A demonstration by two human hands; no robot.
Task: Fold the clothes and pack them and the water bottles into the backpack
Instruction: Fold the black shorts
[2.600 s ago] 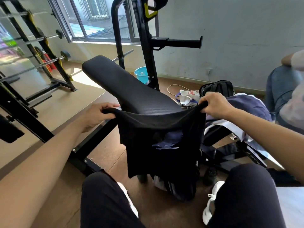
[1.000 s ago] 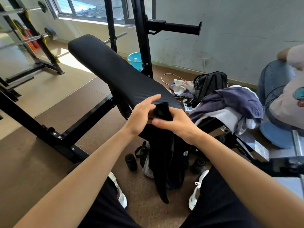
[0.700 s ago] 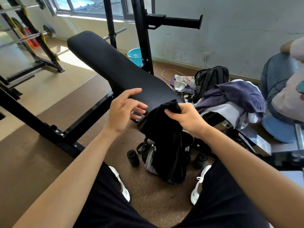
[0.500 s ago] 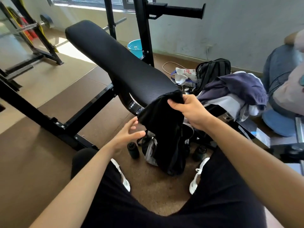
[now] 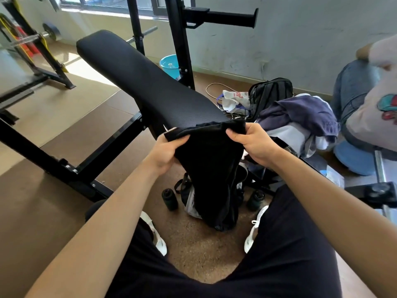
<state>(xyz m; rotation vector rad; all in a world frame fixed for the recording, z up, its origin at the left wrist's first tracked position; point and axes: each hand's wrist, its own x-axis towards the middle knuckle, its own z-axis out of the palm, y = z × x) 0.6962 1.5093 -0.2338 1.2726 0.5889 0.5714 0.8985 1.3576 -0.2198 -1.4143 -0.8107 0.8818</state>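
Head view. Change from 0.5 s ago: the left hand [image 5: 165, 152], then loose and clear below the cloth, has come up and taken the left end of the black garment [image 5: 210, 164]. The right hand [image 5: 253, 145] has kept its hold on the right end.

Grip: both hands are clamped on the garment's top edge, fingers curled under and thumbs on top. The left hand is at 9 o'clock of the cloth, the right at 3 o'clock. The edge is stretched between them and sags slightly.

Garment position: held in the air just off the near end of the bench pad [image 5: 146, 82]. The rest hangs toward 6 o'clock to the floor between the person's knees.

Backpack [image 5: 190, 203]: on the floor behind the hanging cloth and mostly hidden by it. Whether it is open, I cannot tell.

Left water bottle [image 5: 169, 200]: dark, upright on the floor, just beside the backpack at its 9 o'clock. Right water bottle [image 5: 255, 200]: at its 3 o'clock.

Clothes pile [image 5: 300, 117]: navy and white, heaped at 2 o'clock of the right hand.

Black bag [image 5: 270, 91]: at 11 o'clock of the pile, by the wall.
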